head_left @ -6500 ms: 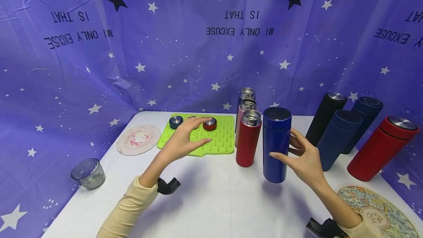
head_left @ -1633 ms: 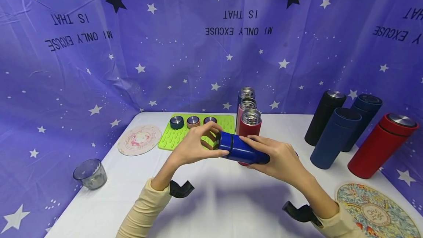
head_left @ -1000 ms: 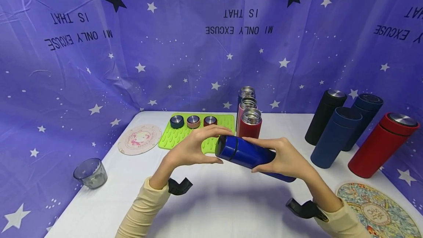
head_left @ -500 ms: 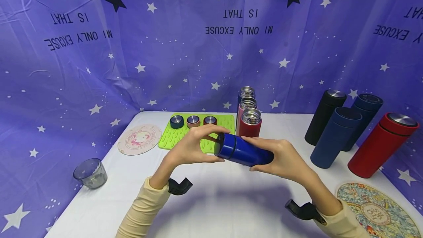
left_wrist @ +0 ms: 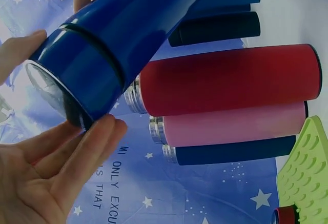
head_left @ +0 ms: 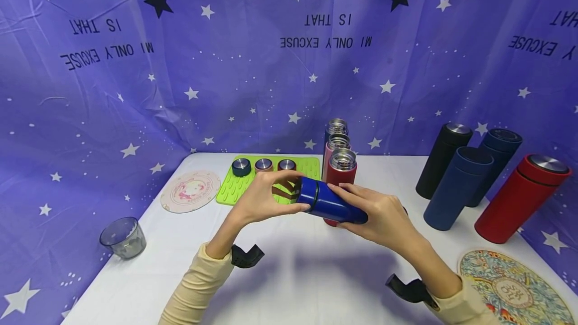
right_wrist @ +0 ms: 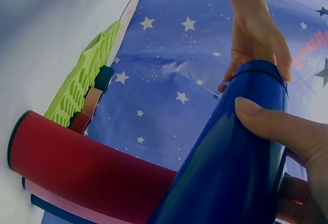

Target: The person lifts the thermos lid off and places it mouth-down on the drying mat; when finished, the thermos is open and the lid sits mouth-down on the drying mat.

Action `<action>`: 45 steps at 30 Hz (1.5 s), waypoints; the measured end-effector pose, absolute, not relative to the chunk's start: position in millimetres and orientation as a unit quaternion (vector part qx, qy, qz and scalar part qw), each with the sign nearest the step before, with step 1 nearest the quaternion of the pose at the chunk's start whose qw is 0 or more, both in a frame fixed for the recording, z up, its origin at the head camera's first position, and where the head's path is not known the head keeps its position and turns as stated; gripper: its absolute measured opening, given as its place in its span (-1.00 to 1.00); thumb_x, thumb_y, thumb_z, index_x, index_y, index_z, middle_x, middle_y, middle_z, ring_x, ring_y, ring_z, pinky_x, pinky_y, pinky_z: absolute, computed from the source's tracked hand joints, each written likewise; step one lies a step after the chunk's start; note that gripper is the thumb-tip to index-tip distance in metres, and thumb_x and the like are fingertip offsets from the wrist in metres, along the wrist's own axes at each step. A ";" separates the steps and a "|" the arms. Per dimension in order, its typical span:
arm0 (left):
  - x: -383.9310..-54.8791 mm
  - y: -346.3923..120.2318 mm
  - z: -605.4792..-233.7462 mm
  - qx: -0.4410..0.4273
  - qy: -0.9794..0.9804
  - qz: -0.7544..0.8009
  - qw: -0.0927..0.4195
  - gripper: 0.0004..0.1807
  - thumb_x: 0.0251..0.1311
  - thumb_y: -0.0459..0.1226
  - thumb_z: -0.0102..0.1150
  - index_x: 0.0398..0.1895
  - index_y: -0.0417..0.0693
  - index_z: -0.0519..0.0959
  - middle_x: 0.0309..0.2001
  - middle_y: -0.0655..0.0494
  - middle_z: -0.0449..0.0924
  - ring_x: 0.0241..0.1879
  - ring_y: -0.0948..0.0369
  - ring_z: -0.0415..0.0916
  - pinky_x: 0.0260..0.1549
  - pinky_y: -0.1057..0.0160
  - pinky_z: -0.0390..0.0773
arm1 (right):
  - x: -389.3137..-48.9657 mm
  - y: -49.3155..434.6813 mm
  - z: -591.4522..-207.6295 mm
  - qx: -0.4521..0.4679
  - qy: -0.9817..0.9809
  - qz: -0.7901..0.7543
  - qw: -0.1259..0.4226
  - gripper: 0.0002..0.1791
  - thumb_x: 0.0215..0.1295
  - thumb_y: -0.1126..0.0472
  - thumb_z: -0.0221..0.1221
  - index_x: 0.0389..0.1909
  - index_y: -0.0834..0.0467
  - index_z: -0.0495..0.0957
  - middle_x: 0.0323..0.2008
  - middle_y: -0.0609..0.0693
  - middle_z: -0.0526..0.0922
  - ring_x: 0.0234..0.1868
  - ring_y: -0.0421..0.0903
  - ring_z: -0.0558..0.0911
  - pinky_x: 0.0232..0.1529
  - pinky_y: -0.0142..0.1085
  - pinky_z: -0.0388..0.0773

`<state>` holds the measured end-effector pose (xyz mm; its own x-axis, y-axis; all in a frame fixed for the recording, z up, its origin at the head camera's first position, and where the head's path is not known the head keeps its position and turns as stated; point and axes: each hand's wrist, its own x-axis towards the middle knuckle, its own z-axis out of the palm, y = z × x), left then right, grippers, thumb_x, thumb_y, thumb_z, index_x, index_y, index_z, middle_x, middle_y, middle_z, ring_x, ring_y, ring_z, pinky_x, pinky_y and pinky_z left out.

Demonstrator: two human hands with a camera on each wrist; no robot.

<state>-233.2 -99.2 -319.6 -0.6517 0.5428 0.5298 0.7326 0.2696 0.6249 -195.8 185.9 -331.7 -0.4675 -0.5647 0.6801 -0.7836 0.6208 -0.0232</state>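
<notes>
Blue lid (head_left: 308, 192), pinched between the thumb and fingers of the left hand (head_left: 266, 197); the right hand (head_left: 381, 214) is wrapped round the body of the same blue bottle (head_left: 336, 205). That bottle is held tilted above the white table (head_left: 293, 290), lid end toward the left, with a dark seam where lid and body meet. Just behind it stands an open-topped red bottle (left_wrist: 230, 79), then an open pink bottle (left_wrist: 236, 124) and an open navy bottle (left_wrist: 236, 150), in a row with metal necks. Behind the blue bottle to the left lies a green mat (head_left: 232, 193), bearing a navy lid (head_left: 241, 167), a pink lid (head_left: 264, 165) and a dark red lid (head_left: 287, 166). Farther left of the bottle are a round pink coaster (head_left: 191, 192) and a glass cup (head_left: 124, 238). Well to its right stand a black bottle (head_left: 444, 162), two dark blue bottles (head_left: 458, 189) and a capped red bottle (head_left: 521, 199), with a round patterned mat (head_left: 512, 292) nearer the person. Beyond it all hangs a purple starry curtain (head_left: 253, 74).
</notes>
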 end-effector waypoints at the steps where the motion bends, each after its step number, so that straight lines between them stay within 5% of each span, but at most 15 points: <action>1: -233.0 -99.1 -319.7 -0.396 -0.795 -0.449 0.103 -0.38 -0.09 -0.12 0.53 0.08 -0.13 0.57 -0.15 0.09 0.62 -0.27 0.23 0.63 -0.31 0.32 0.67 | -195.9 185.6 -331.8 0.400 -0.841 0.166 0.325 -0.09 -0.25 0.00 0.56 0.28 -0.10 0.47 0.03 0.04 0.65 -0.09 0.05 0.68 -0.25 -0.04 0.67; 8: -234.1 -99.6 -320.1 -0.401 -0.800 -0.440 0.074 -0.30 -0.06 -0.07 0.51 0.20 0.02 0.50 0.04 0.18 0.55 -0.13 0.28 0.59 -0.20 0.30 0.65 | -197.2 188.1 -333.1 0.398 -0.846 0.190 0.298 -0.10 -0.28 -0.03 0.57 0.25 -0.09 0.50 0.00 0.04 0.66 -0.10 0.03 0.68 -0.21 -0.06 0.67; 15: -237.4 -102.7 -318.2 -0.496 -0.770 -0.393 0.081 -0.10 -0.15 -0.11 0.57 0.33 -0.06 0.37 0.26 0.18 0.41 0.21 0.24 0.38 0.02 0.19 0.56 | -201.4 192.0 -333.0 0.400 -0.856 0.256 0.205 -0.08 -0.22 -0.11 0.55 0.29 -0.14 0.45 0.03 -0.04 0.65 -0.08 -0.05 0.68 -0.12 -0.08 0.65; 23: -236.6 -103.8 -316.2 -0.530 -0.752 -0.384 0.074 -0.19 -0.08 -0.30 0.52 0.32 -0.01 0.38 0.29 0.13 0.39 0.27 0.17 0.32 0.09 0.11 0.52 | -205.1 197.2 -331.5 0.408 -0.849 0.297 0.155 -0.12 -0.14 -0.16 0.50 0.30 -0.12 0.44 0.00 -0.04 0.66 -0.12 -0.09 0.68 -0.13 -0.10 0.65; 45: -213.0 -100.1 -290.8 -0.469 -0.768 -0.431 0.073 -0.27 -0.22 -0.44 0.56 0.15 -0.29 0.50 0.04 -0.12 0.56 -0.04 -0.04 0.55 -0.20 0.06 0.67 | -198.3 191.9 -331.8 0.396 -0.859 0.213 0.243 -0.10 -0.23 -0.02 0.57 0.28 -0.14 0.47 0.03 0.02 0.65 -0.08 0.01 0.68 -0.16 -0.04 0.66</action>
<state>-213.0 -100.1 -290.8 -0.5500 0.6566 0.5161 0.7826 0.1893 0.5931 -198.3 191.9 -331.8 -0.5675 -0.5778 0.5867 -0.7849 0.5949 -0.1733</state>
